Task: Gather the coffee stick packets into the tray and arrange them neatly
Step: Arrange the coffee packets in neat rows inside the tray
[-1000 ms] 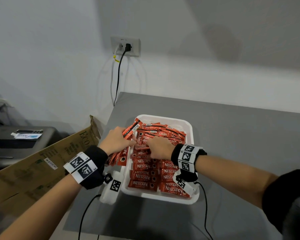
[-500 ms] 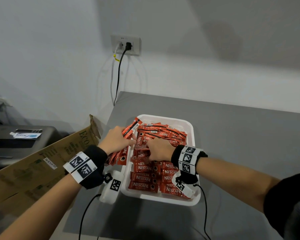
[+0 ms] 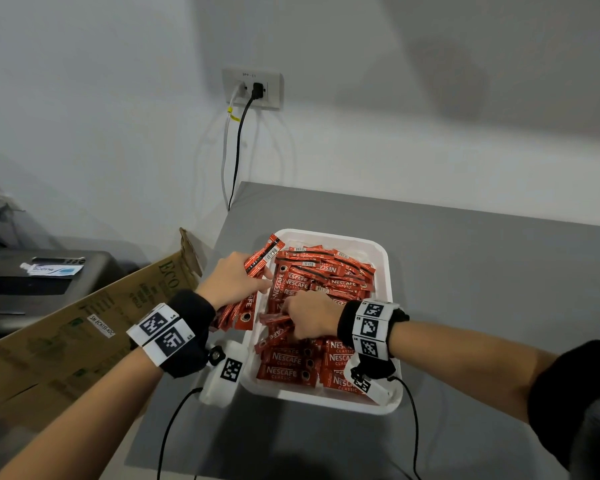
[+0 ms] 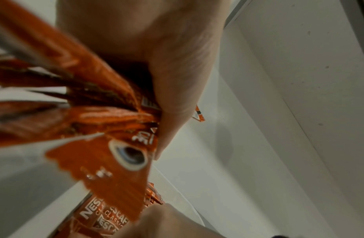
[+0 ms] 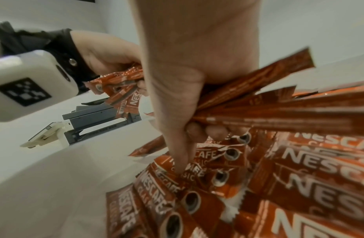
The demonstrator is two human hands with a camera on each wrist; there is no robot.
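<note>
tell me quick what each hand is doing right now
Left hand: closed round a bundle of red coffee stick packets at the left rim of the white plastic tray.
Right hand: closed on several red packets inside the tray.

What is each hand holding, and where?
Left hand grips a bunch of Nescafe stick packets around their middle; right hand grips several packets near one end.

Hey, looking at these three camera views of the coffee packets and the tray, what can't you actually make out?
- Head view: the right hand covers the packets beneath it in the tray.
- Head view: print on the pouch on the dark unit is too small to read.
- Left wrist view: the bundle of packets in the left hand is blurred, so no count.
- Right wrist view: its fingertips are buried among packets.
</note>
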